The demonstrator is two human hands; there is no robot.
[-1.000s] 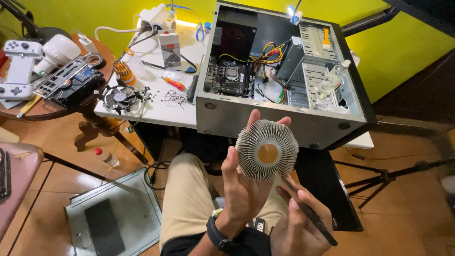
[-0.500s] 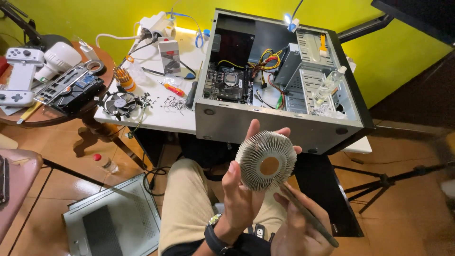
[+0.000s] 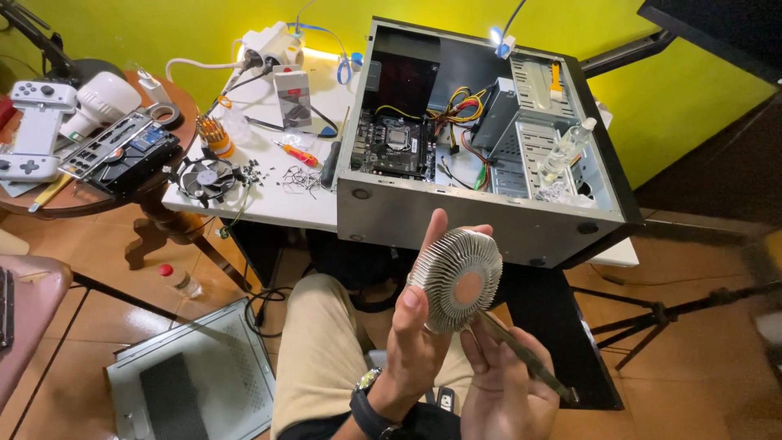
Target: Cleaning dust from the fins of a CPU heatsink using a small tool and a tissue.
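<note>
left hand (image 3: 419,342) grip clamped on round finned heatsink (image 3: 456,279), right hand (image 3: 509,383) grip closed around thin brush (image 3: 525,358) touching it

An open computer case (image 3: 481,204) is set on a white table (image 3: 277,204) just above the hands, its motherboard (image 3: 395,143) and coloured cables (image 3: 456,106) exposed. Up and to the left of the hands, a black fan (image 3: 204,175), scattered screws (image 3: 301,178) and a red-handled screwdriver (image 3: 295,152) are laid on the table. Further left, a white game controller (image 3: 32,130) and a metal port plate (image 3: 106,145) are found on a round wooden table (image 3: 98,200). A grey side panel (image 3: 191,379) is laid on the floor left of the hands, beside a small red-capped bottle (image 3: 179,279).
</note>
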